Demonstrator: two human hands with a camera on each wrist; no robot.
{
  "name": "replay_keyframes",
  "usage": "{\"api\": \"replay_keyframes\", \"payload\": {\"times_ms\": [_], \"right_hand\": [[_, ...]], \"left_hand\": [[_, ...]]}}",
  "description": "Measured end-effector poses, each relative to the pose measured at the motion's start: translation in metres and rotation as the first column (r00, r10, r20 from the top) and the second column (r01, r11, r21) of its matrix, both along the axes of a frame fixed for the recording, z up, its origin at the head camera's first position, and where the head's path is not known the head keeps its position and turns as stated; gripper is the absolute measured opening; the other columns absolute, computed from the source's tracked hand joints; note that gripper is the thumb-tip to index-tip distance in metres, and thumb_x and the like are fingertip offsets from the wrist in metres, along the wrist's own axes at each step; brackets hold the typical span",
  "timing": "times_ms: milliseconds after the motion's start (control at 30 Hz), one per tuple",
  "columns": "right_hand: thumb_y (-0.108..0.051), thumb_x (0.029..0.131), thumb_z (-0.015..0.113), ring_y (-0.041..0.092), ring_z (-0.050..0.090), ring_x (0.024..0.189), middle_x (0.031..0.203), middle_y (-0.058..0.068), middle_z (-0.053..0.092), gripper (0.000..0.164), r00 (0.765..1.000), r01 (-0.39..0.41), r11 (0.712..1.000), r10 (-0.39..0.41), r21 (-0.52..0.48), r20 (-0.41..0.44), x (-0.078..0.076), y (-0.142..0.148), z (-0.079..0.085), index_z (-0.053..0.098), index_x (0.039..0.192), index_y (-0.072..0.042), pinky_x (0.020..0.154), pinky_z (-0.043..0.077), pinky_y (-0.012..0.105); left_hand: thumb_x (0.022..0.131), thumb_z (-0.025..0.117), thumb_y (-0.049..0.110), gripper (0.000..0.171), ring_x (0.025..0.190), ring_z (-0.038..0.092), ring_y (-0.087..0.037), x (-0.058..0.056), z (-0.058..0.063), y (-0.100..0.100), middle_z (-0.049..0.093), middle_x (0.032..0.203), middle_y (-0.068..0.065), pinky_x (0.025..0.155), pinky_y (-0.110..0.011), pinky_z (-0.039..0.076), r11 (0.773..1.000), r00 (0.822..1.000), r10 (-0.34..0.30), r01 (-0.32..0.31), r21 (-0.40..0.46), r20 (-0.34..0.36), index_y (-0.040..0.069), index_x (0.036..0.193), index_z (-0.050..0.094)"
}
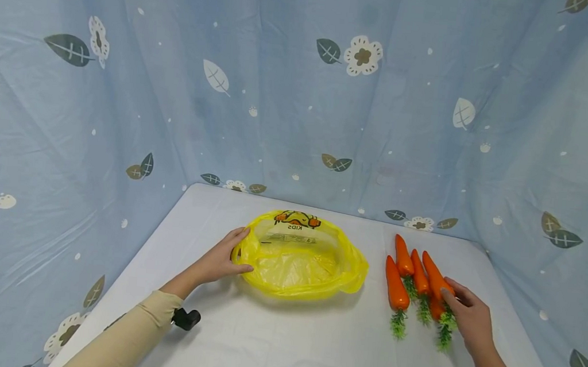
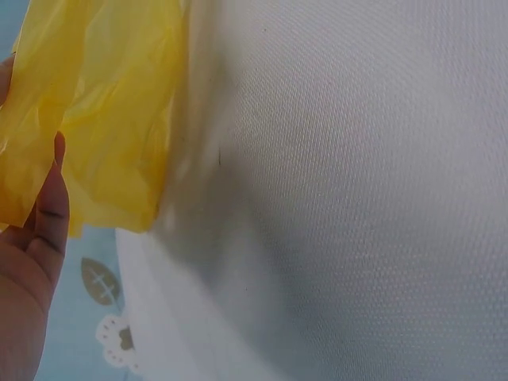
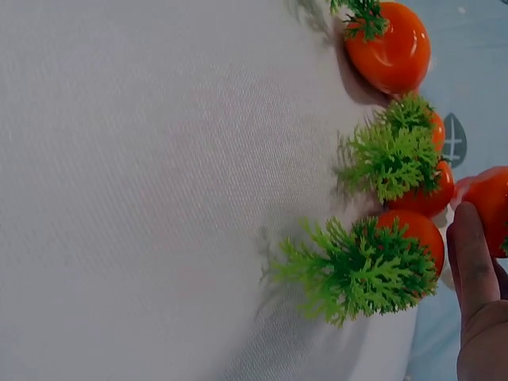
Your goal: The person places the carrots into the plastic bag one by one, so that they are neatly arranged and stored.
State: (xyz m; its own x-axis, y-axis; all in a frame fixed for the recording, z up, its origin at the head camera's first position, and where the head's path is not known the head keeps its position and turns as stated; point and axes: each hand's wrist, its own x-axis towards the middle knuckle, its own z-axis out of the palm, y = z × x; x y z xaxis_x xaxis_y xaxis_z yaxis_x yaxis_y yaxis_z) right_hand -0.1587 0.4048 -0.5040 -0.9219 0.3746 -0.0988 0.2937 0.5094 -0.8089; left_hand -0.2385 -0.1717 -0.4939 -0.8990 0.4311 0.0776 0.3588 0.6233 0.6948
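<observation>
bag (image 1: 297,270) left of carrots (image 1: 420,274)

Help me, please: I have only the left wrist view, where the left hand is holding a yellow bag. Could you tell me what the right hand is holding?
Observer: The right hand holds an orange carrot by its thick end.
Operator: Thank you. Are there more carrots, and where do they lie?
Observer: Yes, four other carrots lie on the white table, to the right of the bag in the head view.
Operator: I see only the side of the bag. Is its mouth open or closed, please?
Observer: Open: in the head view the mouth is spread wide and faces up.
</observation>
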Motion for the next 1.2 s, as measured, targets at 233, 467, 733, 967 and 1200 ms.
{"api": "replay_keyframes", "payload": {"times_ms": [233,467,733,967,1200], "right_hand": [[-0.052,0.101,0.056,0.017,0.051,0.109,0.149,0.02,0.048,0.068,1.0,0.018,1.0,-0.018,-0.013,-0.014,0.001,-0.008,0.002,0.049,0.152,-0.008,0.07,0.048,0.007],[-0.053,0.1,0.057,0.003,0.049,0.099,0.148,0.019,0.047,0.07,1.0,-0.006,0.999,0.005,-0.038,-0.017,0.003,-0.016,0.006,0.048,0.152,-0.008,0.071,0.05,0.011],[-0.054,0.099,0.059,0.017,0.049,0.116,0.153,0.018,0.043,0.071,1.0,0.001,0.997,-0.001,-0.075,0.0,0.003,-0.024,0.009,0.048,0.153,-0.011,0.073,0.048,0.008],[-0.053,0.098,0.061,0.01,0.049,0.113,0.153,0.016,0.044,0.07,0.999,-0.026,0.996,0.024,-0.086,-0.025,0.005,-0.033,0.009,0.049,0.153,-0.011,0.075,0.048,0.007],[-0.053,0.098,0.062,0.006,0.049,0.109,0.152,0.016,0.044,0.07,0.997,-0.06,0.991,0.054,-0.118,-0.049,0.005,-0.039,0.009,0.049,0.152,-0.011,0.077,0.051,0.008]], "left_hand": [[0.088,0.081,0.029,0.099,0.147,0.026,-0.048,0.0,0.001,0.001,0.02,0.163,-0.026,0.115,-0.066,0.027,1.0,1.0,0.006,-0.006,0.012,0.012,0.001,0.161,0.021],[0.088,0.081,0.026,0.099,0.148,0.025,-0.047,0.003,0.004,0.001,0.021,0.164,-0.025,0.116,-0.064,0.026,0.999,1.0,0.001,-0.002,0.048,0.023,0.0,0.161,0.02],[0.088,0.081,0.026,0.101,0.149,0.024,-0.044,0.004,0.003,0.001,0.019,0.165,-0.022,0.117,-0.063,0.027,0.998,0.999,-0.003,0.0,0.07,0.038,-0.001,0.161,0.016],[0.089,0.081,0.025,0.101,0.149,0.023,-0.045,0.004,0.003,0.001,0.019,0.165,-0.024,0.117,-0.063,0.026,0.998,1.0,-0.001,-0.001,0.062,0.031,-0.003,0.161,0.016],[0.089,0.081,0.025,0.101,0.149,0.024,-0.045,0.003,0.002,0.002,0.019,0.164,-0.025,0.117,-0.062,0.026,0.998,1.0,0.001,-0.002,0.057,0.026,-0.005,0.16,0.016]]}}
